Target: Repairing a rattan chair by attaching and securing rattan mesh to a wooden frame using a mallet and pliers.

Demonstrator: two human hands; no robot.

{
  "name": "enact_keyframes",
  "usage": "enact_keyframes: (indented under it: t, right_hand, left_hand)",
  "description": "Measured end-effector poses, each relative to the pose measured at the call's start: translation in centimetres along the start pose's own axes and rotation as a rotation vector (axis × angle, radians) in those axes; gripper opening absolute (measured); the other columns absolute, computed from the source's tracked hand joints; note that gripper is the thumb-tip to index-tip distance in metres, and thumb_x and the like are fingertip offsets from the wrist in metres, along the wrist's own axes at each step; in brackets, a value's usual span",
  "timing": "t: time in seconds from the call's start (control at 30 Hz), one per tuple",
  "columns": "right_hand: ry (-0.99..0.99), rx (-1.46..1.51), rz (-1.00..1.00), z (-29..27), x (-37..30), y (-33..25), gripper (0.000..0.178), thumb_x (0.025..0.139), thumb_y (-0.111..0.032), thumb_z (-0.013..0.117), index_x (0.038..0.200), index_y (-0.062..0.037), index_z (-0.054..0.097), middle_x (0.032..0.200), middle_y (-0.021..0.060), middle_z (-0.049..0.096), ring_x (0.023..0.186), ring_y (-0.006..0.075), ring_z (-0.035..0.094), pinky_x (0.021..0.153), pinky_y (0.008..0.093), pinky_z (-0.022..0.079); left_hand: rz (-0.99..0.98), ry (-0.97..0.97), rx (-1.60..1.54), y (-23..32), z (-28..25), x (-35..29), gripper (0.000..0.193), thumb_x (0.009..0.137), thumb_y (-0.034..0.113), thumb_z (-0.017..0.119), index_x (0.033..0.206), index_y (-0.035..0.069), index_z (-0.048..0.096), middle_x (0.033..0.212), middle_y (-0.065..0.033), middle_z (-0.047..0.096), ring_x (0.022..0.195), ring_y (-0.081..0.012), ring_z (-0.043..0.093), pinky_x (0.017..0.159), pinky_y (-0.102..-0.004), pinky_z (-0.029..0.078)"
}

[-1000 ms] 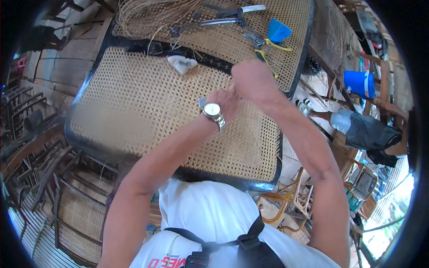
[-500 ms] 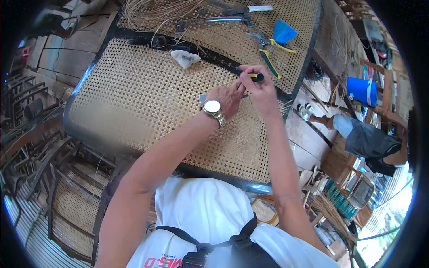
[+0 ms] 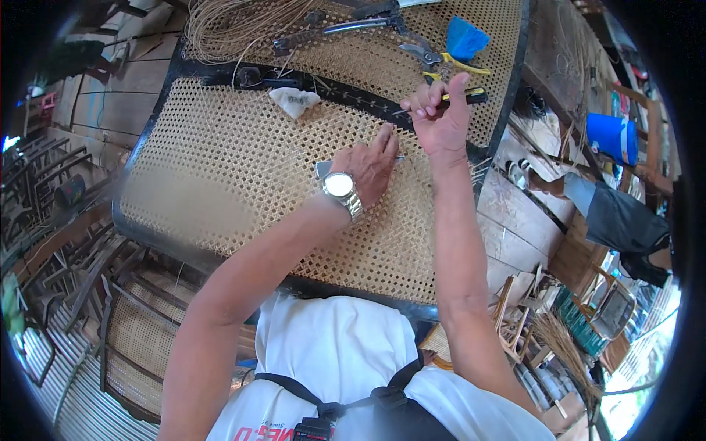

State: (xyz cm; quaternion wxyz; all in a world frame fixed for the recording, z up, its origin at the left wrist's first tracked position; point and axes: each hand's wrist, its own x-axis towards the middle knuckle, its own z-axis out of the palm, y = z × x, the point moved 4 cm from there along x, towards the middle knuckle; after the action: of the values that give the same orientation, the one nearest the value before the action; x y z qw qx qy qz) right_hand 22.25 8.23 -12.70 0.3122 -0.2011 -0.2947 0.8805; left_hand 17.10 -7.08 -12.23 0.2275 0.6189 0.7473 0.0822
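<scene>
The right hand [image 3: 445,125] is raised near the black frame bar [image 3: 360,103], right of the upper centre; its fingers curl around a slim tool [image 3: 476,95] with a yellow-and-black handle, while the thumb points up. The tool's thin shaft points left, over the bar. The left hand [image 3: 368,170] lies at the centre of the frame on the woven cane panel [image 3: 220,165], its fingers close together and reaching toward the upper right. A small grey piece [image 3: 323,169] shows at its left edge, beside the wristwatch [image 3: 339,185]; whether the fingers pinch it I cannot tell. A white lump [image 3: 294,101] lies left of the hands. Across the top of the frame are a coil of cane strands [image 3: 246,29], yellow-handled pliers [image 3: 467,65] and a blue block [image 3: 467,39]
</scene>
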Motion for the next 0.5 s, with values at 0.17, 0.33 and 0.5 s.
enact_keyframes:
  t: [0.17,0.33,0.5]
  right_hand:
    - [0.402,-0.278,-0.124,1.9,0.1,0.2,0.046,0.101,-0.041,0.057,0.067,-0.0111,0.048,0.061,-0.0012,0.043,0.058,0.0109,0.042,0.06,0.0274,0.038]
    - [0.161,-0.029,-0.025,-0.2,0.4,0.7,0.048,0.102,-0.041,0.055,0.065,-0.0142,0.042,0.059,-0.0021,0.04,0.052,0.0106,0.035,0.056,0.0287,0.032]
    - [0.191,-0.024,0.031,-1.4,0.8,2.4,0.05,0.102,-0.042,0.055,0.063,-0.0163,0.036,0.056,-0.0023,0.035,0.05,0.0111,0.03,0.054,0.0297,0.03]
  left_hand:
    - [-0.025,-0.019,0.013,0.1,-0.2,-0.2,0.046,0.097,0.024,0.054,0.137,0.005,0.045,0.149,-0.0121,0.044,0.087,-0.0287,0.071,0.071,-0.0423,0.057]
    - [-0.068,0.0,0.012,0.5,-0.3,0.2,0.044,0.097,0.024,0.053,0.137,0.004,0.045,0.15,-0.011,0.043,0.086,-0.0288,0.071,0.07,-0.0434,0.057]
    - [-0.123,-0.004,-0.012,0.7,0.1,0.6,0.047,0.096,0.023,0.053,0.138,0.004,0.044,0.15,-0.0097,0.043,0.085,-0.029,0.07,0.07,-0.0436,0.057]
